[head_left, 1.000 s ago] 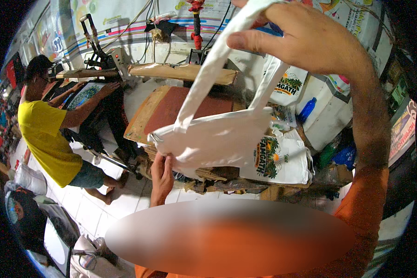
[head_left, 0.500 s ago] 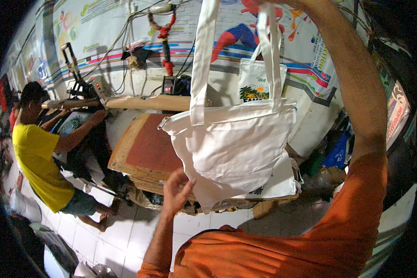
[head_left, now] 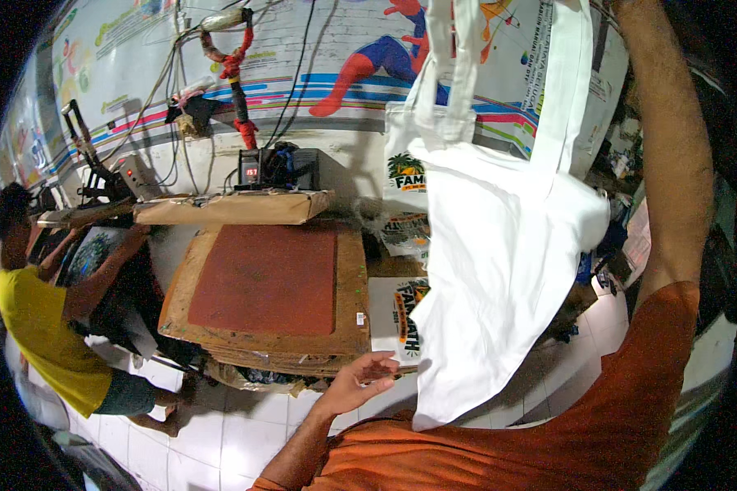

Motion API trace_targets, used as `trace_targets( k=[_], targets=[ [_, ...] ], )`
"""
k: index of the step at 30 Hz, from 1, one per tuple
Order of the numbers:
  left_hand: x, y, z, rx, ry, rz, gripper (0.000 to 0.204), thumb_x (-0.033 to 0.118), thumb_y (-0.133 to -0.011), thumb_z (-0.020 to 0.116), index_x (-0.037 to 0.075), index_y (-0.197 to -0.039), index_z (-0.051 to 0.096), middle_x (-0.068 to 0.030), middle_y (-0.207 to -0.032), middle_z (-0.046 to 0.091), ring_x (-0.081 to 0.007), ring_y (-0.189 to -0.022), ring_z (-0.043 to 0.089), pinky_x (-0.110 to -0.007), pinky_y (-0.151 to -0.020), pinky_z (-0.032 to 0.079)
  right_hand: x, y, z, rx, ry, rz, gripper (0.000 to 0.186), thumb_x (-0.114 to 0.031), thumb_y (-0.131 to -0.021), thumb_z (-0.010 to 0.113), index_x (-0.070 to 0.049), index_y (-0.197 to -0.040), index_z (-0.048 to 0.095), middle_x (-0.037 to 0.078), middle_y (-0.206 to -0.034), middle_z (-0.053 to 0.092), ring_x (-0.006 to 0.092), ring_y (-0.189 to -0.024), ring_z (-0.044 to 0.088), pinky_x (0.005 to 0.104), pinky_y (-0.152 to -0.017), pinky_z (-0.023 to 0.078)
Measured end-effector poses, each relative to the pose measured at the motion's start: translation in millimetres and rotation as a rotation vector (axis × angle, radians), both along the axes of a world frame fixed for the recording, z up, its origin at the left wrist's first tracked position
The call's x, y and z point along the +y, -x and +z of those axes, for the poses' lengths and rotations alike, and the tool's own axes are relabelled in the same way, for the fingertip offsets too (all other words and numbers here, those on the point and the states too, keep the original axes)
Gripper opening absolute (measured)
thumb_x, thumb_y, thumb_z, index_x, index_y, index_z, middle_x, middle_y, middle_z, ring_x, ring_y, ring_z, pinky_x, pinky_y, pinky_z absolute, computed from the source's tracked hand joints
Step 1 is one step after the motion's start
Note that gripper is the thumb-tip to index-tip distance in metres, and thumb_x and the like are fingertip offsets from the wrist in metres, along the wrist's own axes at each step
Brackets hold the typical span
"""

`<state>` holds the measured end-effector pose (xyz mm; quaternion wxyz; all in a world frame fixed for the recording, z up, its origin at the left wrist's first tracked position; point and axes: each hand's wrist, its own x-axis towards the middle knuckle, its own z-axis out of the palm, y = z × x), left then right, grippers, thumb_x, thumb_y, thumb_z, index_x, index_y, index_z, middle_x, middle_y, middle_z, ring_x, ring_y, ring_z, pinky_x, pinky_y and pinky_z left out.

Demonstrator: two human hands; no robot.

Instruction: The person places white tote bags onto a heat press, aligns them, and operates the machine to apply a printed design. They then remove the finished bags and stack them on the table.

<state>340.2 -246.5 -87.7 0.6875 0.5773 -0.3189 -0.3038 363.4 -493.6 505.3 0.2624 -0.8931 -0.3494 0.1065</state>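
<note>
A plain white cloth tote bag (head_left: 499, 270) hangs in front of me by its long straps, which run up out of the picture. My right arm reaches up along the right side, and its hand is cut off at the top edge. Low in the middle, my left hand (head_left: 362, 383) is empty, its fingers curved and apart, just left of the bag's lower part. Behind the bag hangs a white printed bag (head_left: 399, 176) with a palm-tree picture. Below it, another printed white bag (head_left: 391, 315) lies flat, partly covered by the hanging one.
A reddish-brown pad (head_left: 262, 278) lies on a stack of brown boards (head_left: 354, 282). Behind it a wrapped ledge (head_left: 229, 209) carries a small box with a red display (head_left: 252, 173). At far left a person in a yellow shirt (head_left: 49, 335) works beside a black lever press (head_left: 94, 164).
The tote bag has swung right and turned, uncovering the red pad and printed bags. My left hand has moved right and down. The right hand has left the picture. The view has shifted.
</note>
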Motion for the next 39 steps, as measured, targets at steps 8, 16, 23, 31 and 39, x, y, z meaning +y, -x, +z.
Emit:
trace_targets(
  k=[8, 16, 23, 31, 39],
  targets=[
    [-23, -14, -58, 0.290, -0.073, -0.061, 0.069, 0.031, -0.100, 0.065, 0.004, -0.153, 0.030, -0.0186, -0.141, 0.053, -0.0263, -0.126, 0.056, -0.040, -0.102, 0.051, 17, 52, -5, -0.217, 0.164, -0.459, 0.040, -0.033, -0.097, 0.066, 0.006, -0.101, 0.071, -0.005, -0.045, 0.042, 0.0073, -0.036, 0.043, 0.0317, -0.050, 0.052],
    [43, -7, -76, 0.355, -0.266, -0.308, 0.078, 0.045, -0.099, 0.062, 0.003, -0.155, 0.027, -0.0225, -0.146, 0.049, -0.0302, -0.129, 0.056, -0.044, -0.104, 0.049, 83, 78, -20, -0.304, -0.120, -0.603, 0.037, -0.016, -0.096, 0.066, 0.010, -0.123, 0.059, 0.006, -0.072, 0.066, 0.0106, -0.049, 0.060, 0.0272, -0.050, 0.055],
    [104, 6, -91, 0.425, -0.249, -0.552, 0.091, 0.060, -0.095, 0.060, 0.004, -0.157, 0.023, -0.0209, -0.153, 0.042, -0.0277, -0.136, 0.050, -0.044, -0.110, 0.042, 110, 68, -12, -0.286, -0.666, -0.713, 0.027, -0.012, -0.097, 0.060, 0.008, -0.116, 0.059, 0.013, -0.088, 0.072, 0.0138, -0.059, 0.068, 0.0248, -0.048, 0.057],
    [132, 14, -78, 0.894, 0.142, -0.423, 0.091, 0.059, -0.089, 0.063, 0.012, -0.156, 0.025, -0.0183, -0.158, 0.031, -0.0351, -0.136, 0.047, -0.051, -0.115, 0.040, 138, 100, -37, -0.553, -1.220, -0.881, 0.028, -0.005, -0.095, 0.057, 0.015, -0.114, 0.052, 0.031, -0.105, 0.063, 0.0388, -0.120, 0.061, 0.0513, -0.095, 0.058],
    [141, -22, -37, 0.887, 0.172, -0.106, 0.028, 0.023, -0.097, 0.067, 0.009, -0.119, 0.057, -0.0051, -0.098, 0.063, -0.0151, -0.074, 0.061, -0.026, -0.057, 0.054, 186, 148, -57, -0.603, -1.153, -0.670, 0.009, -0.004, -0.092, 0.054, 0.003, -0.091, 0.049, 0.012, -0.086, 0.045, 0.0328, -0.098, 0.055, 0.0602, -0.108, 0.044]
  ],
)
